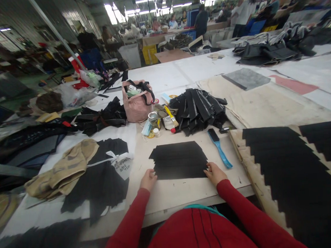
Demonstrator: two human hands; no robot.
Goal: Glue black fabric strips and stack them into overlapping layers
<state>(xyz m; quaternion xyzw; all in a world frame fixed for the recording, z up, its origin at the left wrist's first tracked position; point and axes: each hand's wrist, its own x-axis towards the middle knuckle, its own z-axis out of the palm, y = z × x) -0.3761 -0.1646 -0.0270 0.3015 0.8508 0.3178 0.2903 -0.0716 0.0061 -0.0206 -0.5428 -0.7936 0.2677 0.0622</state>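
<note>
Several black fabric strips [179,158] lie overlapped in a stepped stack on the pale board in front of me. My left hand [148,179] pinches the stack's lower left end, and my right hand [215,173] pinches its lower right end, so the nearest strip is stretched between them. Just right of the stack lies a blue-handled brush [221,152] with dark bristles. Beyond it are a glass jar [154,121], a yellow-handled paintbrush [171,114] and a small white cap [156,132].
At right, more black strips [288,173] lie fanned out on a board. A heap of black strips [196,110] and a pink bag [137,103] stand beyond the stack. To the left are a tied black bundle [102,181] and a camouflage cloth [66,172]. People work in the background.
</note>
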